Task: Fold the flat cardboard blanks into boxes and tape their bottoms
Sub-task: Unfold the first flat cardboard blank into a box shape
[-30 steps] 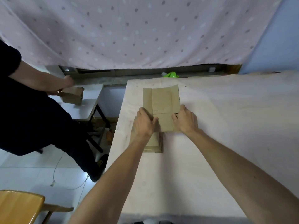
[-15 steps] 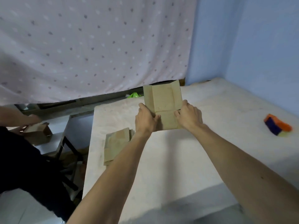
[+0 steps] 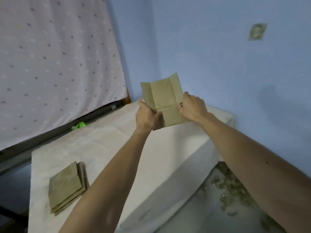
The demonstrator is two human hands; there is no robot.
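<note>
A flat brown cardboard blank (image 3: 164, 98) is held up in the air above the far end of the white table (image 3: 117, 140), its flaps spread and upright. My left hand (image 3: 147, 116) grips its lower left edge. My right hand (image 3: 193, 106) pinches its right edge at the crease. A stack of flat cardboard blanks (image 3: 67, 184) lies on the table's near left part.
A dotted pale curtain (image 3: 55, 64) hangs at the left, and a blue wall (image 3: 218, 56) stands behind and to the right. A green object (image 3: 80, 125) peeks past the table's far edge. Debris litters the floor (image 3: 235, 190) at the right.
Both hands have lifted the blank off the stack and carried it up and to the right. The view swung right, so the other person and the orange-and-blue object have left the frame.
</note>
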